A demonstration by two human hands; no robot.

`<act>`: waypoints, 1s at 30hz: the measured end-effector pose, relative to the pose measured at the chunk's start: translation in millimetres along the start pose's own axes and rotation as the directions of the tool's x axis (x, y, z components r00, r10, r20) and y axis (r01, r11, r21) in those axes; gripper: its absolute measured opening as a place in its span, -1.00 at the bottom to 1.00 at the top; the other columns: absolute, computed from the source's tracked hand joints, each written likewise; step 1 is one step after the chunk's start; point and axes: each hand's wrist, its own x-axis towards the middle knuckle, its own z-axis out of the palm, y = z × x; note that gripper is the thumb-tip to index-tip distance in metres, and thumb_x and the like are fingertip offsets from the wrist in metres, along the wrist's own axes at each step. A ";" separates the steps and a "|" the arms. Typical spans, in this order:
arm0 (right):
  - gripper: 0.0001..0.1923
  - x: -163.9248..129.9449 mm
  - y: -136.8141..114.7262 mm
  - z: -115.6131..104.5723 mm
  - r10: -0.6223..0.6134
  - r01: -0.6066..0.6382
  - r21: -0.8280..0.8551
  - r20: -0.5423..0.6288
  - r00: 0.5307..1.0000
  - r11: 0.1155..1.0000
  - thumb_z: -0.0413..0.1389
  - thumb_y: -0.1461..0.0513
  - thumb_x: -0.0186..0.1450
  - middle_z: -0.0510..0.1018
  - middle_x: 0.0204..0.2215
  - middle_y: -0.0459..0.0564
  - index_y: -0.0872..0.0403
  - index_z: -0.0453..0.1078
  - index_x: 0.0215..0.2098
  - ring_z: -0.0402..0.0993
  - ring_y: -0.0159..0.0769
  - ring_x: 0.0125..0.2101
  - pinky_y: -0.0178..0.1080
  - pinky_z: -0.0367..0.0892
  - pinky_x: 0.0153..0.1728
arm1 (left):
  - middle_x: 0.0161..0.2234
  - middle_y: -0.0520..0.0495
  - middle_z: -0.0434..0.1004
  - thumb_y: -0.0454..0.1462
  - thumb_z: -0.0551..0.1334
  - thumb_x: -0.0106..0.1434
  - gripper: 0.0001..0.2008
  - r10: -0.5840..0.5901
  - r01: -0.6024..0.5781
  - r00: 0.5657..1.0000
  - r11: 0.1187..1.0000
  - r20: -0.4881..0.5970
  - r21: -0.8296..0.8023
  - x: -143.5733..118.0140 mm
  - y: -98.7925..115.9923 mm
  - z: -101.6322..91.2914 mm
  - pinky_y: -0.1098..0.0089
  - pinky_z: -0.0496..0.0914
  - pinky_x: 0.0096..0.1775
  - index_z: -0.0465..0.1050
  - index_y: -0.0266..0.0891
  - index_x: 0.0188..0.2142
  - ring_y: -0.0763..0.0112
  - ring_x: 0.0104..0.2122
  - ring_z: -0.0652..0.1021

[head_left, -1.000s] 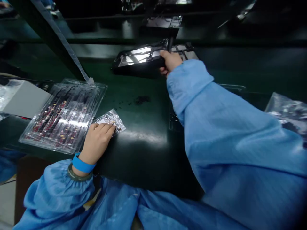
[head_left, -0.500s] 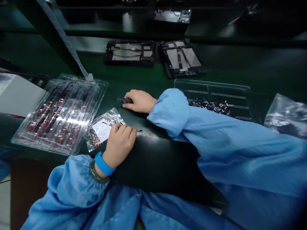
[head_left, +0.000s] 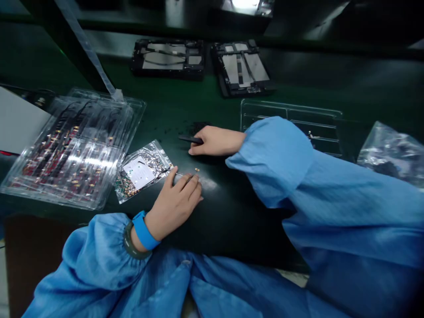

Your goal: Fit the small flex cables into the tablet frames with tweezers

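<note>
While both hands rest on the dark green bench, a tiny gold-tipped part (head_left: 196, 169) lies mid-frame, just above the left fingertips.

Left hand (head_left: 174, 205): palm down, fingers extended and flat on the surface, gripping nothing, beside a foil bag (head_left: 142, 170). Right hand (head_left: 215, 140): curled closed around a black tool (head_left: 190, 138), tip pointing frame-left. Clear blister tray (head_left: 71, 148) of components at left; second clear tray (head_left: 291, 117) at right centre. Two dark device frames (head_left: 168, 57) lie along the upper middle.
</note>
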 end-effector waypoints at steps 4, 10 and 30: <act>-0.79 -18.6 16.1 10.2 0.089 -0.100 -0.066 -0.150 0.985 0.993 0.11 0.13 0.25 0.52 -0.41 0.00 0.11 0.45 -0.30 0.46 -0.27 -0.36 -0.30 0.25 -0.38 | -0.02 -0.30 0.50 -0.29 0.08 0.35 -0.72 -0.003 0.003 1.000 1.000 0.031 0.001 -2.7 6.5 1.9 -0.04 0.30 0.08 0.44 -0.42 -0.07 0.09 -0.01 0.47; -0.77 -30.3 25.9 23.9 -0.088 0.085 -0.025 -0.302 0.949 0.996 0.07 0.20 0.29 0.52 -0.28 -0.01 0.13 0.40 -0.13 0.43 -0.28 -0.27 -0.29 0.23 -0.24 | 0.03 -0.38 0.45 -0.32 0.10 0.32 -0.71 -0.024 0.025 0.999 0.999 0.029 -0.032 -0.6 12.6 0.3 -0.06 0.29 0.08 0.43 -0.43 -0.03 0.05 0.01 0.47; -0.66 -52.9 24.8 82.0 -0.294 0.215 -0.248 -0.343 0.892 0.944 -0.14 0.17 0.41 0.50 -0.22 0.09 0.14 0.42 -0.16 0.43 -0.30 -0.33 -0.30 0.20 -0.44 | 0.00 -0.32 0.48 -0.28 0.04 0.37 -0.65 -0.074 0.077 0.992 0.997 0.099 -0.032 -4.3 14.6 -1.5 -0.02 0.31 0.06 0.39 -0.47 0.02 0.03 0.05 0.43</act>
